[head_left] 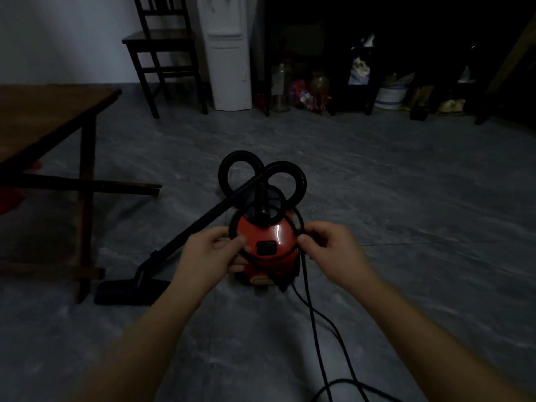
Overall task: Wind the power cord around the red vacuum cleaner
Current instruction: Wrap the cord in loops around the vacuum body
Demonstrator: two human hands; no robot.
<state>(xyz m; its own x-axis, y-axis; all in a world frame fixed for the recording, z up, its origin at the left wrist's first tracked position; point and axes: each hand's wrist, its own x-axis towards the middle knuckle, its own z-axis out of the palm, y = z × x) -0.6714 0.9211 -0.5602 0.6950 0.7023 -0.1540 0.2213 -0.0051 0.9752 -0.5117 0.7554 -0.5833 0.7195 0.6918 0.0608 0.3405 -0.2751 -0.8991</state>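
The red vacuum cleaner (268, 245) stands on the grey floor in the middle of the view, its black hose (261, 175) looped in two rings behind it. A black power cord (314, 323) runs from the vacuum's right side down to the bottom edge, and turns of it lie around the red body. My left hand (216, 252) pinches the cord against the vacuum's left side. My right hand (327, 248) pinches the cord at the right side, touching the body.
The vacuum's black wand and floor head (130, 288) lie to the left. A wooden table (43, 117) stands at the left, a dark chair (162, 50) and a white appliance (229, 53) at the back. Dark furniture with bottles and clutter lines the back right.
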